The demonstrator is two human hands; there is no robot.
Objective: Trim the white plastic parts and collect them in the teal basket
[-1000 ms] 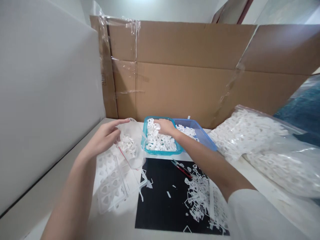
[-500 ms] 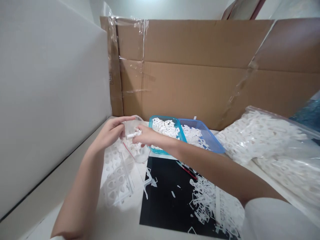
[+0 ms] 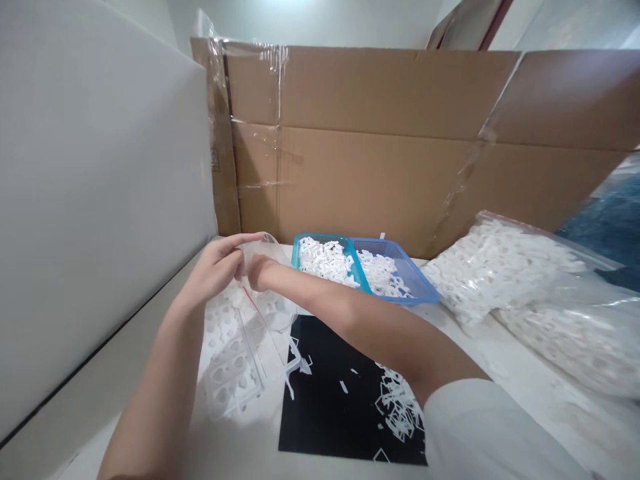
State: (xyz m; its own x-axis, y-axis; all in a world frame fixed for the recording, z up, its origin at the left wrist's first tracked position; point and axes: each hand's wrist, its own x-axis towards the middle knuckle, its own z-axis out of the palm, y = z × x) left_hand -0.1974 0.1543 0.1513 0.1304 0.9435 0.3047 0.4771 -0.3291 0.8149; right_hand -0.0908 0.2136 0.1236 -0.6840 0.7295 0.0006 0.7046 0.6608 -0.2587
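Observation:
A clear zip bag (image 3: 277, 311) with a red seal line lies open at the far left of the table, with small white pieces in it. My left hand (image 3: 217, 263) grips its rim, index finger stretched along the top edge. Deep in the mouth of the bag is my right hand (image 3: 261, 271), bent at the wrist. Its fingers are hidden by the bag and the back of the hand, so what they hold does not show. Below the bag lies a white moulded tray (image 3: 235, 373) with rounded hollows.
A teal basket (image 3: 363, 272) and a blue basket (image 3: 423, 283) hold white pieces. White offcuts (image 3: 400, 407) lie on a black mat (image 3: 325, 413). Large bags of white pieces (image 3: 505, 267) are heaped at right. A cardboard wall (image 3: 375, 167) stands behind, a white panel (image 3: 100, 187) at left.
My right hand has moved left and deeper into the bag; white pieces seen at its fingers before are now hidden. My left hand keeps its hold on the rim.

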